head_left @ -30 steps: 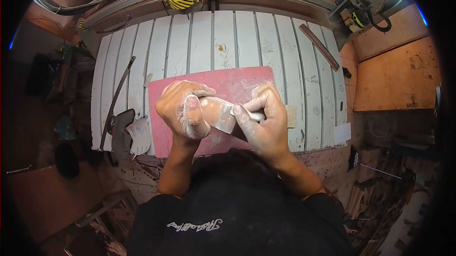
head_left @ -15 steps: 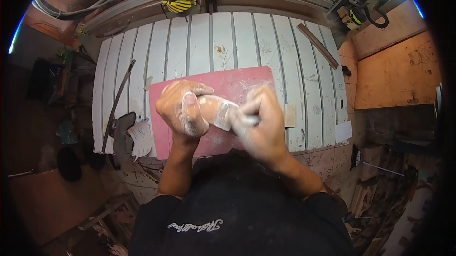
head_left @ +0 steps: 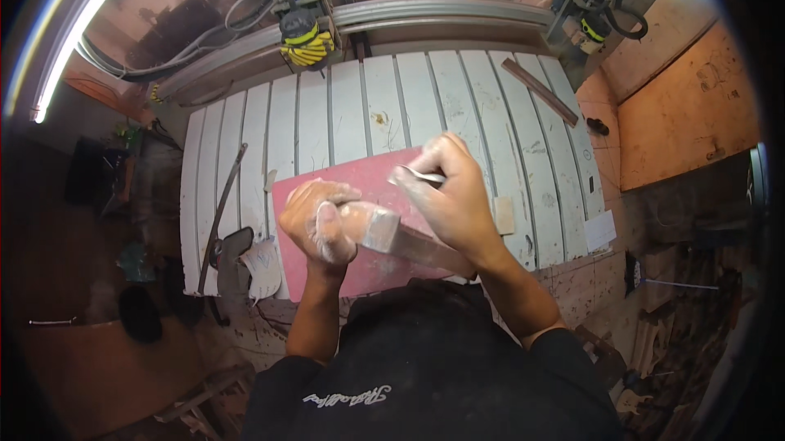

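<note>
left hand [head_left: 320, 224] closed round one end of a wooden piece [head_left: 391, 232], right hand [head_left: 450, 195] gripping a thin tool [head_left: 419, 177] just above

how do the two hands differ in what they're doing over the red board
The left hand is curled in a fist around the near end of a long dusty piece; the right hand sits higher and pinches a thin metal tool. Both are dusted white, above the red board.

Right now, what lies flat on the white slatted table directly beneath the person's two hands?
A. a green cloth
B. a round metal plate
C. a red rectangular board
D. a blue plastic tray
C: a red rectangular board lies on the white slatted table under the left hand and right hand.
</note>
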`<state>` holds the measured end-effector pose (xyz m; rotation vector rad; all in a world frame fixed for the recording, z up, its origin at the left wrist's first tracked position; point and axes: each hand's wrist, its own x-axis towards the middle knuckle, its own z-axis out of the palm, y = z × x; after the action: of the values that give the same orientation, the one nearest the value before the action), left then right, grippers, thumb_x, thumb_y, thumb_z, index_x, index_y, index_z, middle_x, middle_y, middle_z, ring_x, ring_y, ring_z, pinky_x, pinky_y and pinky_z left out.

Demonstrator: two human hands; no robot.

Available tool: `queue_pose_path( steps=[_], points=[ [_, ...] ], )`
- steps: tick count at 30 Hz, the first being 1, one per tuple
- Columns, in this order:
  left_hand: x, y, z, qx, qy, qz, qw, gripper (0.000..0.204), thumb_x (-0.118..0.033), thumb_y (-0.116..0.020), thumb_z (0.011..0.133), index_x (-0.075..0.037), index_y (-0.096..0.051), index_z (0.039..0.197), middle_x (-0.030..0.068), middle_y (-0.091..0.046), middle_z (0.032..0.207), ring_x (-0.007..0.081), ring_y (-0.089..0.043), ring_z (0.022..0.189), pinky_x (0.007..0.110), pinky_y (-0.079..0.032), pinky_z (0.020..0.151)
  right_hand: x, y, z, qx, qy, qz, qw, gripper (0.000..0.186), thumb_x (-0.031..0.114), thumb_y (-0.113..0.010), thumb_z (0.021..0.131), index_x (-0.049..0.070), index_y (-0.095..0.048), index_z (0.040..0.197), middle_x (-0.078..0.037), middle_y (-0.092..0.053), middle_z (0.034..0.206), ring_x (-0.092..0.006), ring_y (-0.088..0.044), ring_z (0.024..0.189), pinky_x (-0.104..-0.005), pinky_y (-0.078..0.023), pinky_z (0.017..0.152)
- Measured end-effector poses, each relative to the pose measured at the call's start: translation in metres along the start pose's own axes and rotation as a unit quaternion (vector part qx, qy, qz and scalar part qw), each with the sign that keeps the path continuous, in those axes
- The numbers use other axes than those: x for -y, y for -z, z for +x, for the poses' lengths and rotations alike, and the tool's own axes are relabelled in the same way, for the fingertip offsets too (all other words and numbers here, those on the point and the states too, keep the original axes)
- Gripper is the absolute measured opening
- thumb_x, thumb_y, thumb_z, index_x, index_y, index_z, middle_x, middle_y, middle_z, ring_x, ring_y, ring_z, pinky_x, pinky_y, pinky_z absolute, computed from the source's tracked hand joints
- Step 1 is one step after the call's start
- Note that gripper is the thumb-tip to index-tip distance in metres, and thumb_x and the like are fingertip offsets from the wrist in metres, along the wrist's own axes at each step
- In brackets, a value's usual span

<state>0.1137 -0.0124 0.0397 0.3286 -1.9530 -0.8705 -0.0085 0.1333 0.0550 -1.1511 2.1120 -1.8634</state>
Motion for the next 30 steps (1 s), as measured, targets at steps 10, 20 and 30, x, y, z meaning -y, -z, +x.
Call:
queue_pose_path(
  steps=[10, 20, 30],
  points=[
    [-0.043, 0.029, -0.02, 0.095, -0.026, 0.14, 0.985, 0.036, -0.036, -0.077, 0.078, -0.005, -0.073, 0.096, 0.01, -0.073, 0.099, 0.0362, -0.065, 0.115, 0.055, -0.038, 0.115, -0.025, 0.033, -0.086, 0.042, -0.091, -0.005, 0.995, 0.024, -0.001, -0.084, 0.083, 0.003, -0.061, 0.085, -0.008, -0.055, 0.089, -0.0173, -0.055, 0.076, -0.0314, -0.047, 0.069],
    [-0.047, 0.036, -0.038, 0.067, 0.092, 0.07, 0.991, 0.02, -0.018, -0.078, 0.082, -0.006, -0.073, 0.098, 0.009, -0.072, 0.099, 0.0388, -0.061, 0.123, 0.057, -0.031, 0.118, -0.025, 0.026, -0.099, 0.068, -0.104, 0.01, 0.992, 0.022, 0.001, -0.084, 0.082, 0.001, -0.063, 0.088, -0.011, -0.056, 0.092, -0.0209, -0.057, 0.081, -0.0344, -0.049, 0.074],
    [-0.043, 0.034, -0.045, 0.099, 0.136, 0.073, 0.983, 0.031, -0.021, -0.084, 0.079, -0.008, -0.074, 0.105, 0.0095, -0.069, 0.121, 0.0405, -0.051, 0.139, 0.062, -0.019, 0.125, -0.031, 0.027, -0.1, 0.058, -0.11, 0.024, 0.992, 0.022, 0.001, -0.084, 0.082, 0.001, -0.063, 0.088, -0.01, -0.055, 0.091, -0.0207, -0.056, 0.081, -0.034, -0.048, 0.074]
  ],
)
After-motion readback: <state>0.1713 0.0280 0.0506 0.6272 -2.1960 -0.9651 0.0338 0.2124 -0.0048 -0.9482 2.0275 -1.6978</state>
